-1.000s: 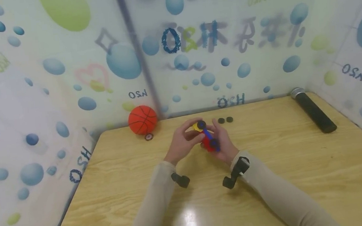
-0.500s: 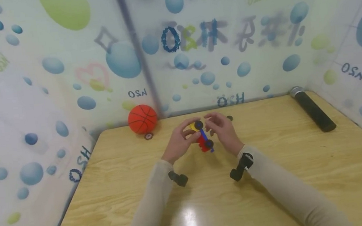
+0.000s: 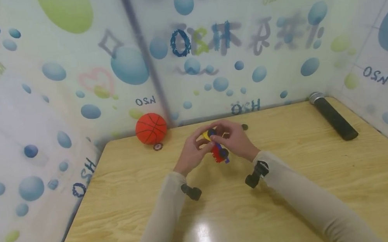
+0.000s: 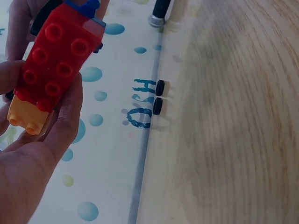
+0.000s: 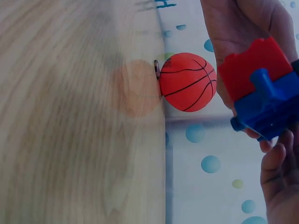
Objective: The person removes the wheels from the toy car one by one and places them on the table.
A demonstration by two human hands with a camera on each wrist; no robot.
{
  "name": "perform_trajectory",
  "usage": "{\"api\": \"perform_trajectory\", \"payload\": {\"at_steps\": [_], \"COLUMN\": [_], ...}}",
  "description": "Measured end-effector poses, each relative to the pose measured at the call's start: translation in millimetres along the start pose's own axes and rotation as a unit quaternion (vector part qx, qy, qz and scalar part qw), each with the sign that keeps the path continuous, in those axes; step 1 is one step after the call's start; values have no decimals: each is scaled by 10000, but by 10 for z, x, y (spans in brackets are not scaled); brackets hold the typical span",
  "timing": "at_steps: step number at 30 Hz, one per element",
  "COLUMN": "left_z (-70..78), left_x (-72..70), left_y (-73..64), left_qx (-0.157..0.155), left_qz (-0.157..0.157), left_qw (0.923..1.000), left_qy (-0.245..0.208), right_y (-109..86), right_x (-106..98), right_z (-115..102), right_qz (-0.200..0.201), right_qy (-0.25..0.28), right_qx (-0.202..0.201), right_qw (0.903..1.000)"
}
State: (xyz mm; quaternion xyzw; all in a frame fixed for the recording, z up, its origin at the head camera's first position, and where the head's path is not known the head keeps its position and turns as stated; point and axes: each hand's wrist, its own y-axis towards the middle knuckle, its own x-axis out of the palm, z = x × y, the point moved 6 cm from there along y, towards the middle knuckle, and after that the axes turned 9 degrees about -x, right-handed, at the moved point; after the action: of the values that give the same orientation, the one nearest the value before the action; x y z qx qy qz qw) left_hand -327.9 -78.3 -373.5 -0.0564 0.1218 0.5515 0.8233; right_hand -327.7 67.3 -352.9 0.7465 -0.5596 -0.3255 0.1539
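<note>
Between both hands, above the table, is a toy block car [image 3: 217, 154] with a blue base, red and yellow blocks and black wheels along one side. My left hand [image 3: 191, 152] grips it at the yellow end. My right hand [image 3: 239, 140] reaches over that same end, its thumb pressing a black wheel [image 3: 211, 132] and its fingers behind. Studs of the red block [image 4: 56, 58] face the left wrist view. Bare pegs show on the blue base [image 5: 266, 109] in the right wrist view. Two loose black wheels [image 4: 158, 106] stand near the wall.
At the back left, a small basketball [image 3: 151, 128] sits beside a small round disc [image 3: 158, 146]. A black microphone [image 3: 334, 117] lies at the back right of the wooden table [image 3: 135, 204]. Patterned walls rise along the table's back and sides.
My right hand came off the red end of the car, moved up beside it, then closed in on the wheel at the yellow end. My left hand keeps its grip.
</note>
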Motion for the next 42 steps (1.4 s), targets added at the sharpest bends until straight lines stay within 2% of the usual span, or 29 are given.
{"api": "perform_trajectory", "payload": {"at_steps": [3,8,15,18,27,32,42], "left_z": [-28,-98,-114,-109,-107,-142,-124], "left_x": [-10,-10,-25,-39,-41,-41,-40], "left_y": [-2,34,58,52,16,19,32], "left_qx": [-16,10,-99,-139,-157,-257,-285], "left_qz": [61,229,426,468,403,417,442], "left_qw": [10000,9994,9982,9977,9988,9983,9981], "left_qy": [-22,252,416,478,236,325,316], "right_y": [24,56,81,80,90,76,51], "right_x": [2,15,40,55,103,105,96], "right_z": [16,45,44,32,16,27,27], "right_qz": [-213,-525,-684,-651,-319,-232,20], "right_qy": [-169,-325,-183,-84,-91,-282,-499], "right_qx": [7,93,323,409,534,626,98], "right_qw": [9996,9981,9970,9970,9980,9974,9987]}}
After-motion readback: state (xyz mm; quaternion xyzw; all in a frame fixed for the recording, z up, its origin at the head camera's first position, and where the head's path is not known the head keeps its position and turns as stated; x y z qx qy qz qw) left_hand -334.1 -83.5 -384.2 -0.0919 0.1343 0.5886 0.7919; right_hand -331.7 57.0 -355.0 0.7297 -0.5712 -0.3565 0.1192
